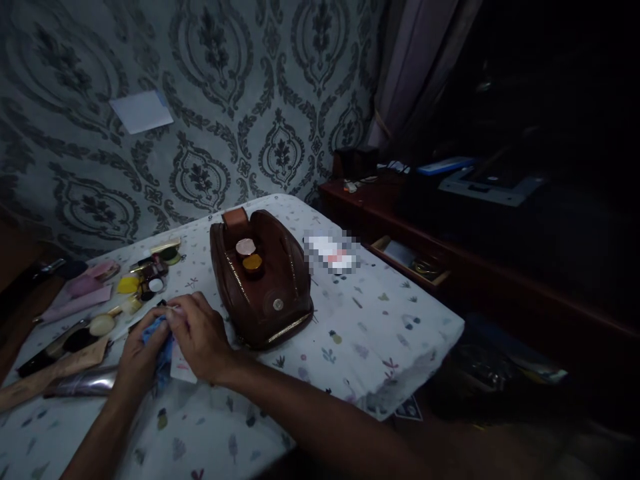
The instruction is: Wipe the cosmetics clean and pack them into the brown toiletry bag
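Observation:
Both of my hands are close together over the front left of the table. My left hand (140, 357) is closed around a crumpled blue cloth (163, 363). My right hand (203, 340) bends over it, with its fingertips pinched together near the left thumb; what they grip is mostly hidden. A white packet with faint pink print (182, 367) shows below the right palm; I cannot tell which hand holds it. Just to the right stands a brown leather bag (273, 320), unzipped and gaping. Inside it are a pale round lid (245, 248) and an amber-topped jar (253, 263).
Cosmetics lie on the left: a yellow item (129, 285), a pink pouch (95, 280), a brush (102, 325), a silvery tube (85, 383). A blurred-out white item (333, 252) lies right of the bag. Beyond the table edge, a drawer (410, 260) stands pulled out.

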The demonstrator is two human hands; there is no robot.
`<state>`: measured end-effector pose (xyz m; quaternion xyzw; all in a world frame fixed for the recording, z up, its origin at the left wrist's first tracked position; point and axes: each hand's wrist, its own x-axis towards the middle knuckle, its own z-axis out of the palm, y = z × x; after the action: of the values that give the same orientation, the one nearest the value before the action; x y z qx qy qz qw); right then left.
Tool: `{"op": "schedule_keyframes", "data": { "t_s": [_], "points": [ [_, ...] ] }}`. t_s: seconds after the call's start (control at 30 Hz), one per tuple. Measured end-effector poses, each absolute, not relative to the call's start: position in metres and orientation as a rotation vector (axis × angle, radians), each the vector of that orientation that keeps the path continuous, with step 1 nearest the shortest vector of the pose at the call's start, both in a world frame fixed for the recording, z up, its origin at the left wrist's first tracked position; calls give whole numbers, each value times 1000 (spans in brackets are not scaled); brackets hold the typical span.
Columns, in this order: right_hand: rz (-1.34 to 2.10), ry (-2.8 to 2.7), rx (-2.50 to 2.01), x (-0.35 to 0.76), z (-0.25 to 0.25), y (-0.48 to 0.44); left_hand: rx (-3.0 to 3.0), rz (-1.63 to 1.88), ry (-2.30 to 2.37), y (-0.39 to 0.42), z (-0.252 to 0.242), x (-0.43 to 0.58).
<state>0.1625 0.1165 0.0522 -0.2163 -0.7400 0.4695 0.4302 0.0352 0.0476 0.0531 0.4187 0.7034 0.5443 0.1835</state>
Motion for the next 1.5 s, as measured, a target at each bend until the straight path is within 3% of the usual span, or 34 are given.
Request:
{"op": "schedule_keyframes", "data": {
  "t_s": [0.53, 0.73, 0.9, 1.1, 1.33, 1.5],
  "points": [
    [1049, -1861, -459, 177, 77, 113, 1138, 1591, 1995, 53, 60, 56],
    [1623, -1487, -451, 167, 62, 117, 1218, 1734, 1953, 57, 82, 62],
    [2155, -1192, -437, 157, 47, 125, 1418, 1385, 1848, 51, 79, 32],
    [2313, -1071, -433, 153, 44, 124, 1347, 1162, 1719, 43, 76, 8],
    [2472, -1037, -449, 154, 36, 128, 1065, 1414, 1678, 35, 70, 28],
    [2836, -1185, -71, 166, 40, 127, 871, 1390, 1699, 22, 73, 41]
  ]
}}
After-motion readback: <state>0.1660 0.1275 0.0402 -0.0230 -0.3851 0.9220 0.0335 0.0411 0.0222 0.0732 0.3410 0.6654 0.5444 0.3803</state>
